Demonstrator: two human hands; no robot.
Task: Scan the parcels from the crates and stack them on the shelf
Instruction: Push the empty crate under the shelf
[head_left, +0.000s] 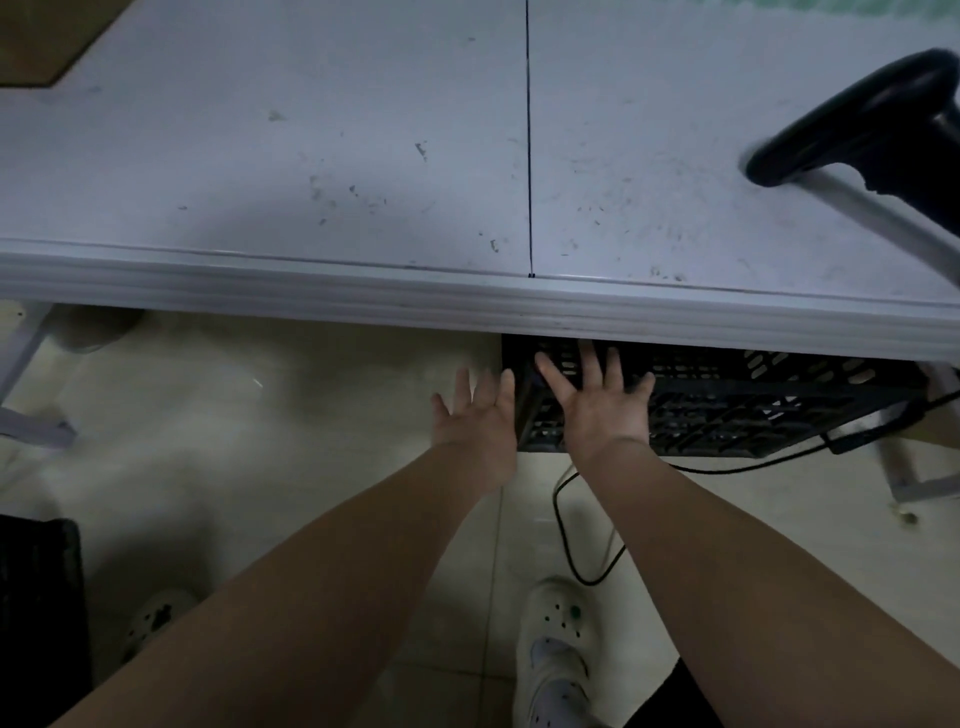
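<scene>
Nearest, below both wrists, the person's white clogs (556, 649) stand on the pale floor. A black cable (566, 519) loops under the right forearm. A dark, crate-like shape (36, 597) sits far out to the left of the left arm, too dim to read.

Both arms reach forward and down. The left hand (475, 415) is spread, fingers straight and apart, gripping nothing; it hangs just left of the corner of the black lattice crate (753, 410). The right hand (597, 402) is likewise spread flat with nothing in it, over that same near corner. Whether it touches the plastic I cannot tell. One hand on each side of the corner looks like a setup for taking the crate by its end and drawing it out.

The crate lies on the floor, running rightward from the right hand. Its far part is tucked beneath the white worktop (311, 156), probably stored there to keep the top free. No parcel shows; the inside is hidden or too dark.

Beyond the fingertips, far right on the worktop, is a black-handled object on a metal stem (872, 124), possibly the scanner.
</scene>
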